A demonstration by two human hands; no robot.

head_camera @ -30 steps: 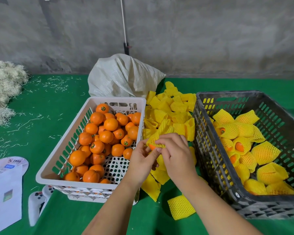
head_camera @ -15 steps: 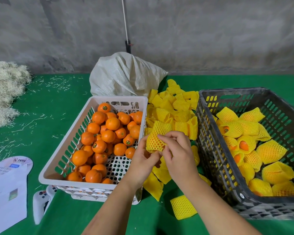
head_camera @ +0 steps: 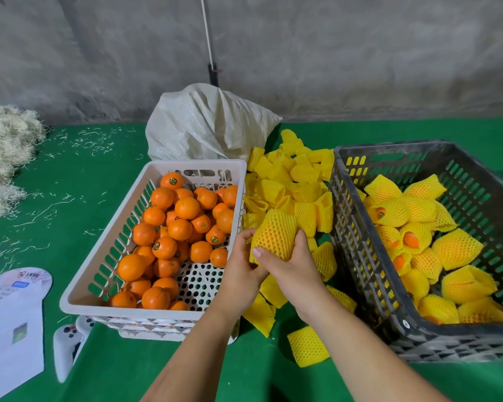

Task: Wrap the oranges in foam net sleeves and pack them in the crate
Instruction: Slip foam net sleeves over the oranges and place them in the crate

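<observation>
Head view: both hands (head_camera: 295, 264) cup sleeved orange (head_camera: 275, 237).

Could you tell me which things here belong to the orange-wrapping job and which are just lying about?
Part of the job:
- sleeved orange, held by left hand and right hand
- white basket of bare oranges
- loose foam sleeves
- dark crate

Lying about:
- white sack
- straw pile
- game controller
- papers

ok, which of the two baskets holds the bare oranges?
The white basket, left of the sleeve pile. Its oranges have no netting; the dark crate on the right holds only sleeved ones.
</observation>
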